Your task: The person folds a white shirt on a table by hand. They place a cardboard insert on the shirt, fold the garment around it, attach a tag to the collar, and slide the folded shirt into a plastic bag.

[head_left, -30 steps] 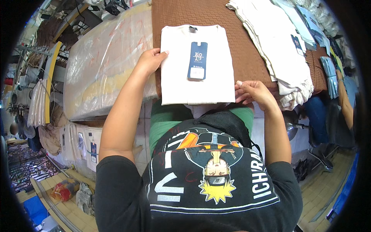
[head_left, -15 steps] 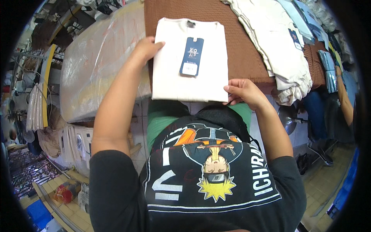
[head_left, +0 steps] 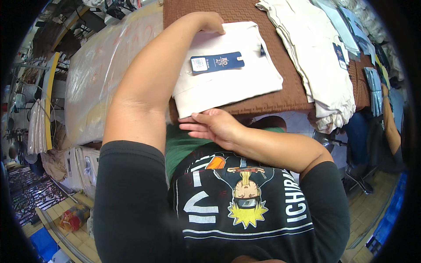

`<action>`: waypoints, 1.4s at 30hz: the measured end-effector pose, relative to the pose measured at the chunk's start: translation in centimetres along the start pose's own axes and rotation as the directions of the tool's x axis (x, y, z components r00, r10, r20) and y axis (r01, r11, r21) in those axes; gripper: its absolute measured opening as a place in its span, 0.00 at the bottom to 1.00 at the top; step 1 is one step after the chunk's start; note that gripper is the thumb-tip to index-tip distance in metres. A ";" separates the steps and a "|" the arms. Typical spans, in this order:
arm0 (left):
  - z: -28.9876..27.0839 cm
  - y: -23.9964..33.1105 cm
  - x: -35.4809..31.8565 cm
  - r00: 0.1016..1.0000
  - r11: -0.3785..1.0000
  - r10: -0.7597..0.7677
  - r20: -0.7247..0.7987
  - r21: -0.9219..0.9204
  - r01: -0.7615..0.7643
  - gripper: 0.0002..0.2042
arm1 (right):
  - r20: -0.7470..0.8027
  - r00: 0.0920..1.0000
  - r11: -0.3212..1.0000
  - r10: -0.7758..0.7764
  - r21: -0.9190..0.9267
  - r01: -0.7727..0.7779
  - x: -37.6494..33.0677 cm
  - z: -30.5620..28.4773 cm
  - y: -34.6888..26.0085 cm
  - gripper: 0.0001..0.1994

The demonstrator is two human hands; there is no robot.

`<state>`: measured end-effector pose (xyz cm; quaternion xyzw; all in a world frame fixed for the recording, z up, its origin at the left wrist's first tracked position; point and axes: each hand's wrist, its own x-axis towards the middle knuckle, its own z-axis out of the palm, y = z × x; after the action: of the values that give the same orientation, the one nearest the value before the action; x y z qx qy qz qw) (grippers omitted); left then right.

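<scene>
Folded white T-shirt (head_left: 228,74) lies upper centre on the brown surface (head_left: 263,105). Your left hand (head_left: 210,22) presses its far edge, fingers flat; right hand (head_left: 215,125) open at the near edge. Keep both edges aligned, tag (head_left: 217,62) flat.

Folded shirt (head_left: 228,81) of smooth matt off-white cloth, its tag (head_left: 217,62) glossy dark-blue card, worktop (head_left: 272,103) cover a brown ribbed textured fabric, bundle (head_left: 109,74) at 9 o'clock wrapped in shiny crinkled clear plastic, cream garments (head_left: 315,57) at 2 o'clock soft matt cloth
</scene>
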<state>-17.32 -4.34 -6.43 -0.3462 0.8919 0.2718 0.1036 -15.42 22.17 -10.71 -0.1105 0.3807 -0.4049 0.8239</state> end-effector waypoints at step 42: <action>27.4 -45.8 -52.9 -0.254 -0.082 -0.963 -0.086 -0.806 0.586 0.32 | -0.061 0.998 0.480 -0.006 -0.876 -0.051 4.0 9.2 5.4 0.12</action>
<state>52.55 12.54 -28.34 -0.9412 0.2313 0.1674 -0.1804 -4.14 21.47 -9.18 -0.4990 0.5581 -0.1463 0.6466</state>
